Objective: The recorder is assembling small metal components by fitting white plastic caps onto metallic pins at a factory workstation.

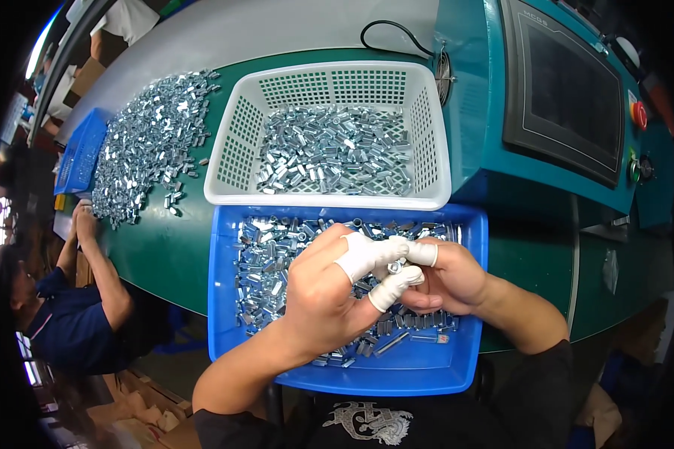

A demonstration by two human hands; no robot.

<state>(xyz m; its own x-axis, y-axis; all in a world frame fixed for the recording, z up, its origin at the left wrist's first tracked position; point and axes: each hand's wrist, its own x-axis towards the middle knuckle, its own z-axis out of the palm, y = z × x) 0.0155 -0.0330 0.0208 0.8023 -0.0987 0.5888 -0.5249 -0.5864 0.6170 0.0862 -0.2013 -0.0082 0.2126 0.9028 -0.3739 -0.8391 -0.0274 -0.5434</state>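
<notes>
My left hand (318,288), with white finger cots on thumb and fingers, pinches a small shiny hollow metal nut (395,266). My right hand (460,278) meets it fingertip to fingertip, a white cot on its index finger. Its fingers are curled closed, and what lies inside them is hidden. Both hands are over a blue tray (348,380) with many loose long metal nuts (266,258) in it. A clear tube-like piece (429,338) lies among the nuts at the tray's lower right.
A white perforated basket (326,200) holding more nuts stands just beyond the tray. A large nut pile (153,138) and another blue tray (81,153) are at left, beside a co-worker (75,299). A teal machine with a dark screen (569,86) stands at right on the green tabletop (165,254).
</notes>
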